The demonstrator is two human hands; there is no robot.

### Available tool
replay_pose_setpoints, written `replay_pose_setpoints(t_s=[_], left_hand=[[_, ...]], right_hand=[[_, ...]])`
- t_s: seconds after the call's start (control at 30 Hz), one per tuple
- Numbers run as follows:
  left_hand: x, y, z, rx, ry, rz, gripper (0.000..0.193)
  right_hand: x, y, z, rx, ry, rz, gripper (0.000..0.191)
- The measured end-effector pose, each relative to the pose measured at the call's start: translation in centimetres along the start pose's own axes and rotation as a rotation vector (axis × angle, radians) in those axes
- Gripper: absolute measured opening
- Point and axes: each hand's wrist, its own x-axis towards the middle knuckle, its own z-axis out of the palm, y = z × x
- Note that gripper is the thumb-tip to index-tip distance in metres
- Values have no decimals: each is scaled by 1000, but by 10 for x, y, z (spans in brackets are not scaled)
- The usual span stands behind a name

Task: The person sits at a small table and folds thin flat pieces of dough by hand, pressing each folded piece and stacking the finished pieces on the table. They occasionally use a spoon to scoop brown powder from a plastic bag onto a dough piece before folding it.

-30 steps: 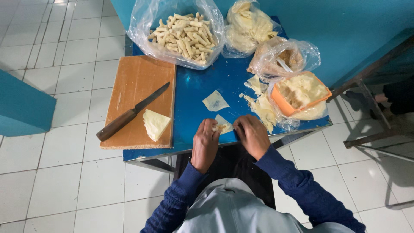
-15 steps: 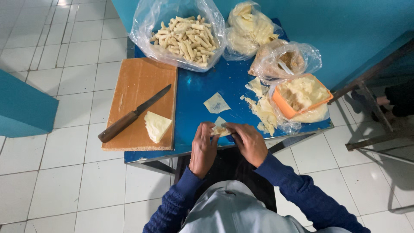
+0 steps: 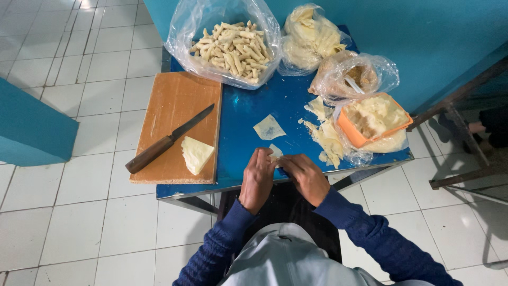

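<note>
Single head-worn view, looking steeply down from above the seated person, blue table (image 3: 248, 114) close below, tiled floor (image 3: 69, 212) around, no second view

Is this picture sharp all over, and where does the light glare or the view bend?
Head view: sharp in the middle, on the hands, the knife and the wooden board; white glints on the clear bag of rolls; a soft sheen on the blue table; floor tile lines bow towards the edges, a wide lens effect; no motion blur shows.
</note>
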Motion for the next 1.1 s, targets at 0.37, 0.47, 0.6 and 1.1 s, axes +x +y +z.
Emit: replay_pose_setpoints(t_s=[0.37,0.47,0.6,1.1], left_hand=[[-13,1,-20,299,137,-27,37],[-9,-1,-15,387,108,-31,24],[-7,0,-9,408,122,-65,14],[-4,-2,-1,3,178,-186,15]], right_hand=[[2,8,2,-10,26,-19,39],[3,5,-2,-5,-2,-2,52],[5,1,-7,-37,-26,-83,62],[9,-7,-2,-260,-112,-91,51]])
